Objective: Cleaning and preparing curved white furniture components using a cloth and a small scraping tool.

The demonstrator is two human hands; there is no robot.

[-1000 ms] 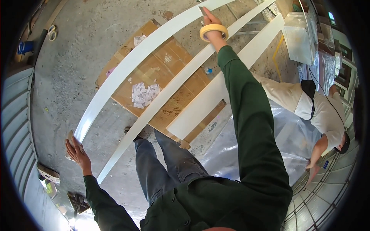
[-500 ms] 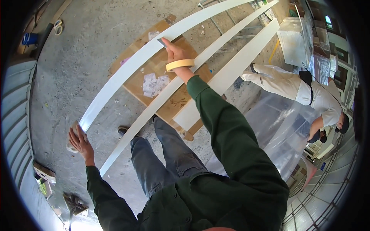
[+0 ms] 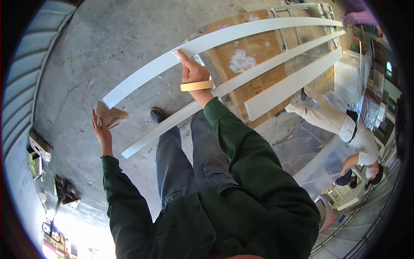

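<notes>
My left hand (image 3: 102, 134), fingers bent, holds a crumpled tan sheet (image 3: 113, 115), paper or cloth, at the near left end of a long white board (image 3: 146, 78). Farther along that board, my right hand (image 3: 194, 72) is closed with the index finger stretched against the board's near edge. It grips a thin, pale flat piece (image 3: 176, 55), mostly hidden by the hand. A roll of masking tape (image 3: 197, 86) sits around my right wrist. Below that wrist passes a second, narrower white board (image 3: 168, 122). A third white board (image 3: 276, 90) lies to the right.
Brown cardboard (image 3: 258, 54) with white paper scraps lies under the boards. A metal frame (image 3: 284, 36) stands near their far ends. To the right a person (image 3: 360, 138) in white bends over clear plastic sheeting (image 3: 315, 151). A corrugated wall (image 3: 26, 77) runs along the left.
My view has shifted, so boards and cardboard appear farther right. My left hand has come off the board's end, the tan sheet now showing spread out. My right hand sits nearer that end.
</notes>
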